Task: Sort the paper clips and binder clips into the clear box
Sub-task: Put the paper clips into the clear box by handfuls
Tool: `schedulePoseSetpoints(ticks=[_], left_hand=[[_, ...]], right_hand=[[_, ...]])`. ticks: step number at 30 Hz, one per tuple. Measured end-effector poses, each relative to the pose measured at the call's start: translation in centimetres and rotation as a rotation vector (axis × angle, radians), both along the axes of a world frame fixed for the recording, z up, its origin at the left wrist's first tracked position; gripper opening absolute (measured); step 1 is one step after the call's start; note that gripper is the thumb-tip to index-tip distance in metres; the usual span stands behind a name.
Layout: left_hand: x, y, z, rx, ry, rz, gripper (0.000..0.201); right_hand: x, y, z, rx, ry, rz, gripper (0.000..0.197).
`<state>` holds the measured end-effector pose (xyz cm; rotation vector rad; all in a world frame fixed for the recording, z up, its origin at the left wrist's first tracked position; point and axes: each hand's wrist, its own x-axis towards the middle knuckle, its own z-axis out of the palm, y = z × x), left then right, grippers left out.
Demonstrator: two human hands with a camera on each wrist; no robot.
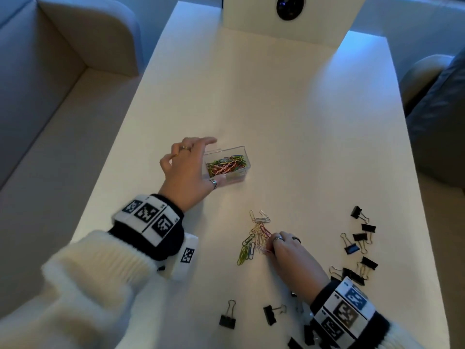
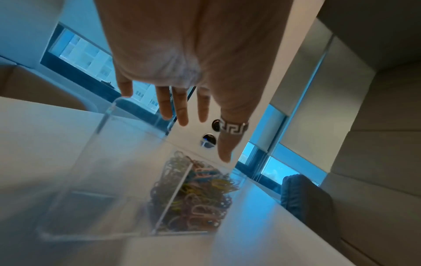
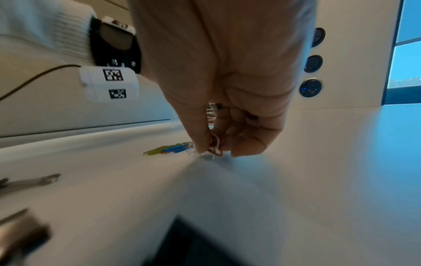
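Head camera high above the tabletop's (image 1: 289, 117) near edge, facing forward and down its length, left wrist camera low and close behind the clear box (image 2: 127, 180), right wrist camera skimming the tabletop, both also in the head view

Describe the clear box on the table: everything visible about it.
The clear box is a small, lidless container of what looks like transparent plastic, standing upright on the white table. A clear divider splits it; one compartment holds a heap of coloured paper clips, the other looks empty in the left wrist view. The left hand is at its left side, fingers extended over the rim; actual contact is unclear.
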<state>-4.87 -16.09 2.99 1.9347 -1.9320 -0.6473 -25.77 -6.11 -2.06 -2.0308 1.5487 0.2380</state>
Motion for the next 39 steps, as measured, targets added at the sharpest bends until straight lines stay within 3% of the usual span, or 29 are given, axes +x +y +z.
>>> schedulePoseSetpoints(ticks=[4, 10, 17, 22, 26, 29, 31, 34, 37, 39], left_hand=[[0.5, -1.3, -1.5, 0.112, -0.058, -0.084, 0.068], [0.9, -1.5, -2.1, 0.096, -0.024, -0.12, 0.063], [1.0, -1.6, -2.3, 0.078, -0.048, -0.143, 0.061], [1.1, -1.8, -2.5, 0.068, -0.066, -0.16, 0.061], [1.1, -2.2, -2.7, 0.066, -0.057, -0.174, 0.059], [1.1, -2.4, -2.7, 0.049, -0.066, -0.182, 0.06], [1.2, -2.5, -2.9, 0.04, -0.07, -0.193, 0.06], [1.2, -2.6, -3.0, 0.048, -0.062, -0.204, 0.06], [1.3, -2.6, -3.0, 0.043, -0.07, -0.21, 0.061], [1.3, -2.6, -3.0, 0.036, -0.058, -0.214, 0.061]], right_hand=[[0.5, -2.9, 3.0, -0.104, -0.056, -0.041, 0.023], [4.4, -10.1, 5.5, -0.502, -0.217, 0.011, 0.016], [5.3, -13.6, 4.2, -0.503, -0.216, 0.102, 0.01], [3.7, -13.2, 3.8, -0.517, -0.334, 0.011, 0.025], [2.9, -11.7, 4.1, -0.465, -0.411, -0.186, 0.038], [2.1, -9.8, 4.0, -0.452, -0.408, -0.253, 0.025], [1.5, -8.2, 3.3, -0.339, -0.305, -0.177, 0.025], [1.0, -4.8, 1.4, -0.008, -0.055, 0.102, 0.053], [0.2, -2.4, 0.0, 0.014, 0.028, 0.254, 0.09], [-0.3, -1.8, 0.1, 0.03, -0.015, 0.225, 0.089]])
